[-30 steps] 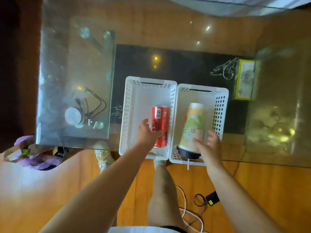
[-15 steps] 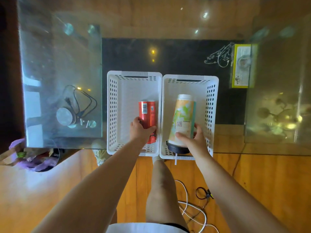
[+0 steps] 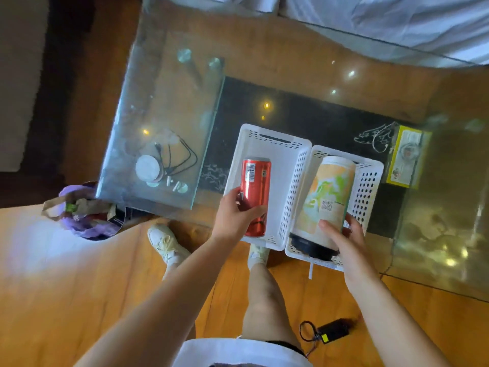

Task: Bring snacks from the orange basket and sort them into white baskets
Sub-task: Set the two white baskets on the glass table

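Observation:
Two white baskets stand side by side on the glass table. The left white basket (image 3: 291,165) holds a red can (image 3: 255,184); my left hand (image 3: 235,215) grips the can's lower part, thumb across it. In the right white basket (image 3: 370,178) lies a tall orange-and-green canister (image 3: 328,197) with a black lid toward me. My right hand (image 3: 344,237) holds its lower end, fingers curled round it. The orange basket is not in view.
A yellow box (image 3: 404,157) lies right of the baskets. A white round disc with black cables (image 3: 149,168) sits on the table's left. A purple bag (image 3: 84,213) hangs at the table's left corner. A black charger (image 3: 333,331) lies on the wooden floor.
Both hands stay on their items inside the baskets. The can and the canister appear a little raised and tilted, while the camera view has swung and come closer.

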